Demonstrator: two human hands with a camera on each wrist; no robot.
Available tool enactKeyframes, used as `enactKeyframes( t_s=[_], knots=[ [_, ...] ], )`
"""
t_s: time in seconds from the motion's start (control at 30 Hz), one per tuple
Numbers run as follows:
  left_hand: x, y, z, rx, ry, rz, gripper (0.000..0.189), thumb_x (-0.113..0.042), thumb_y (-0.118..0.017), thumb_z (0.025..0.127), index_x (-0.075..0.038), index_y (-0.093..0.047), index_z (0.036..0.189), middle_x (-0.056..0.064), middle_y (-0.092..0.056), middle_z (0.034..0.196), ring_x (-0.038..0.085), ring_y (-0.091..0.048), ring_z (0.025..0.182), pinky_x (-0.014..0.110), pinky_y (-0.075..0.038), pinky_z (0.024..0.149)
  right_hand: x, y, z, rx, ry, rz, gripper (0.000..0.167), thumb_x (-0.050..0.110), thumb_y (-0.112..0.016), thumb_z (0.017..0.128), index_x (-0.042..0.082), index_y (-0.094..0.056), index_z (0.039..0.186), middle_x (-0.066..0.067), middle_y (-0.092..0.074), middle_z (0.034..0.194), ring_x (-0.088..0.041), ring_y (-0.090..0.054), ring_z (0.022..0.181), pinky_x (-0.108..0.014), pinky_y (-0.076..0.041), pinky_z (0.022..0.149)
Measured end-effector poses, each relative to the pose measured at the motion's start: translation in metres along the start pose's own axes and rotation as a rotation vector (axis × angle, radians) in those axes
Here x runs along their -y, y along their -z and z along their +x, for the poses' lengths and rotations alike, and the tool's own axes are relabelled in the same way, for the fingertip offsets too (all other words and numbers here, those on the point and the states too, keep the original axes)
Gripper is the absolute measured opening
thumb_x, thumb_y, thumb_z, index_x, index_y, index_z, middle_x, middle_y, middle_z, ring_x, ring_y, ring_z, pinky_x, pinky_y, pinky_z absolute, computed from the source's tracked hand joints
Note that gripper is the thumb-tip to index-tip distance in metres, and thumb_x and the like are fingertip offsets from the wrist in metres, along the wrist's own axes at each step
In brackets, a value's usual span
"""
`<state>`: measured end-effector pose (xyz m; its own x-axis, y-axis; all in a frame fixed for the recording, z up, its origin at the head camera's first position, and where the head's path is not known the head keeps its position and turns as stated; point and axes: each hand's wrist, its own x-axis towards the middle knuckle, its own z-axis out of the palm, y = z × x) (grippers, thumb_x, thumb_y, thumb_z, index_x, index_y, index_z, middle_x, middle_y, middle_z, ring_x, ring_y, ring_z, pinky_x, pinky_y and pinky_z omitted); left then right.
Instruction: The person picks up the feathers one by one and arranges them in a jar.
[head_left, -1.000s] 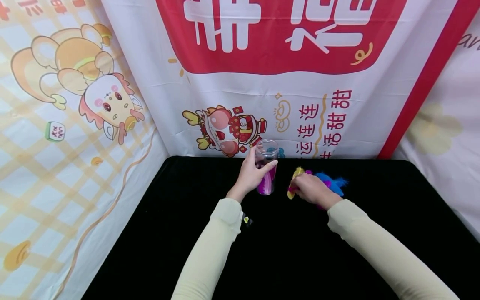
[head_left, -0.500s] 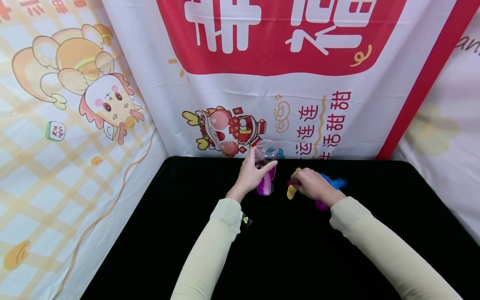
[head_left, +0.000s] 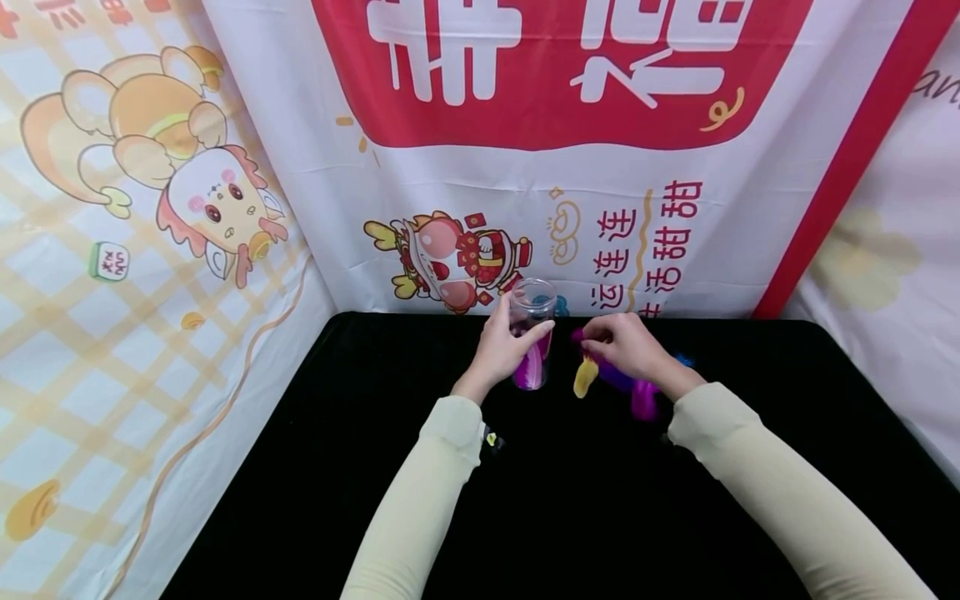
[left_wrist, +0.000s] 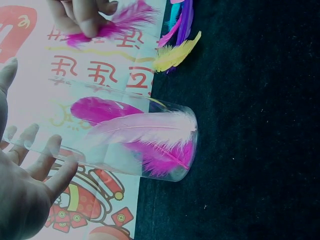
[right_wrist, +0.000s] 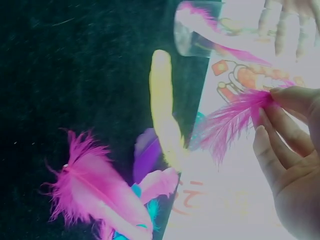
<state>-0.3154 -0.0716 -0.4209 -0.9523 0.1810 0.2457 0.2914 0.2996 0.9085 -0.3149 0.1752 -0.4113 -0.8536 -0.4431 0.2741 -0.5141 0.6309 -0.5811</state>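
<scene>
Magenta feather (right_wrist: 232, 122) is pinched near one end by the thumb and fingertips of the right hand (head_left: 628, 343), near the mouth of the clear jar (head_left: 534, 306) and to its right. Its long axis slants in the right wrist view, the fluffy free end pointing lower left. The jar stands upright, mouth up, with pink feathers (left_wrist: 155, 130) inside; the left hand (head_left: 501, 346) grips its wall, thumb on the near side. Compared with half a second ago, the right hand is higher in the head view, a purple feather (head_left: 617, 377) shows below it, and the blue feathers (head_left: 684, 360) are mostly covered; jar and left hand are unmoved. White backdrop (head_left: 315, 167) limits the far edge. A gap separates jar and right hand; black tabletop (head_left: 540, 517) extends widely toward the person.
</scene>
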Motion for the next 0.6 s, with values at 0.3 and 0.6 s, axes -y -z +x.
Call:
enactKeyframes(
  t_s=[0.3, 0.6],
  knots=[
    [0.0, 0.0, 0.001, 0.005, 0.017, 0.004, 0.073, -0.047, -0.075, 0.092, -0.022, -0.038, 0.149, 0.007, -0.053, 0.144, 0.022, -0.059, 0.127, 0.043, -0.051, 0.104, 0.003, 0.012, 0.0, -0.067, -0.101, 0.118, 0.009, 0.013, -0.076, 0.094, 0.006, -0.079, 0.1, -0.008, -0.077, 0.097, -0.019, -0.071, 0.086, -0.031, -0.056, 0.075],
    [-0.001, 0.0, 0.0, -0.005, 0.007, 0.028, 0.072, -0.049, -0.075, 0.092, -0.022, -0.039, 0.148, 0.006, -0.056, 0.141, 0.02, -0.061, 0.125, 0.039, -0.052, 0.102, 0.01, 0.025, 0.001, -0.092, -0.175, 0.238, 0.017, 0.018, -0.075, 0.096, 0.003, -0.077, 0.104, -0.015, -0.075, 0.102, -0.031, -0.072, 0.09, -0.027, -0.058, 0.07]
  ],
)
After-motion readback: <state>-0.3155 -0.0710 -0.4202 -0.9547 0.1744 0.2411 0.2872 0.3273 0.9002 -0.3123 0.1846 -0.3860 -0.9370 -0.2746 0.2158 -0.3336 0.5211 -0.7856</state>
